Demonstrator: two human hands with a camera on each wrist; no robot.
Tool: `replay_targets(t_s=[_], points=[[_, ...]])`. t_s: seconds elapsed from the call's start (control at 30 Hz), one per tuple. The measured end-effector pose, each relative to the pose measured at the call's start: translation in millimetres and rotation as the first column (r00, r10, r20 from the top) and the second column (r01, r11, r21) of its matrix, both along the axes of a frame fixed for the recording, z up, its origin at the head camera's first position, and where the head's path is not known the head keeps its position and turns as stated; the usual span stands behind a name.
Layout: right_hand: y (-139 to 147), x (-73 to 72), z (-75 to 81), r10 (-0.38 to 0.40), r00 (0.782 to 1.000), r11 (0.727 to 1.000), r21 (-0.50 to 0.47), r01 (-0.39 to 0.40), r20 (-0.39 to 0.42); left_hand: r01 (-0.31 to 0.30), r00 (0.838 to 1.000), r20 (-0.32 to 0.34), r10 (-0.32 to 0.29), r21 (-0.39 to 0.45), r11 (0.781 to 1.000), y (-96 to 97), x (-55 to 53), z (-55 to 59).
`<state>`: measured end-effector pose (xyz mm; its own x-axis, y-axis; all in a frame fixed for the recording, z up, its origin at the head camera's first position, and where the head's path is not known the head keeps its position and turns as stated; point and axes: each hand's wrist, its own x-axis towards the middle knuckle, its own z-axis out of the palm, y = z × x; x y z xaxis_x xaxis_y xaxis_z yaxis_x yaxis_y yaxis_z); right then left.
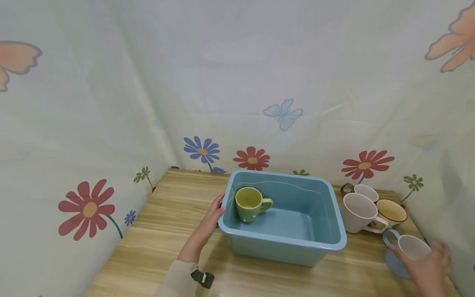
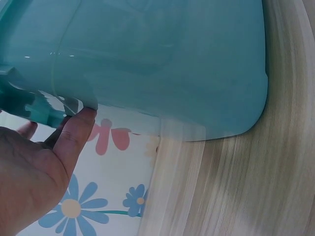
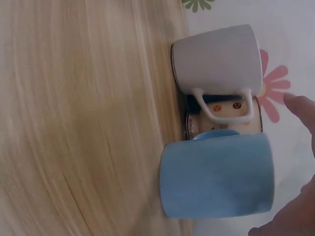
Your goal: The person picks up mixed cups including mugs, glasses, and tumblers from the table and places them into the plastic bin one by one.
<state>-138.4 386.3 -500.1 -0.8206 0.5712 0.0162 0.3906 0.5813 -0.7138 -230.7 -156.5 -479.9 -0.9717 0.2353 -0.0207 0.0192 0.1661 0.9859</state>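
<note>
A light blue plastic bin stands on the table, with a green mug upright in its left end. My left hand grips the bin's left rim; in the left wrist view its fingers reach round the edge by the handle opening. At the far right, my right hand, slightly blurred, is spread over a blue mug with a white inside. From the right wrist view, the thumb and fingers stand apart, beyond the mug's rim, not closed on it.
Between the bin and the right side stand a white mug, a cream mug with a yellowish inside, and a mug with a dark handle. The wooden table meets a flower-printed curtain behind and at both sides.
</note>
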Motion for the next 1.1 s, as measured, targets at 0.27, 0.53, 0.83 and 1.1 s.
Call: replay_targets(t_s=[0.27,0.53,0.83,1.1], points=[[16,-4.1,-5.9,-0.004,0.994,0.996,-0.085,0.013,0.105,-0.008,1.0,0.009,0.008,0.004,1.0,-0.9,1.9,0.4],[23,-9.1,-15.1,-0.006,0.987,0.996,-0.09,0.02,0.159,-0.021,1.0,0.002,0.021,-0.004,1.0,-0.3,1.8,0.7],[32,-8.5,-18.1,0.036,0.988,0.995,-0.095,-0.021,0.153,-0.011,1.0,0.011,0.011,-0.027,1.0,-2.0,1.2,-2.0],[37,-11.4,-14.1,0.103,0.975,0.993,-0.076,-0.089,0.195,-0.013,1.0,0.009,0.013,-0.031,0.999,-1.8,0.0,-0.9]])
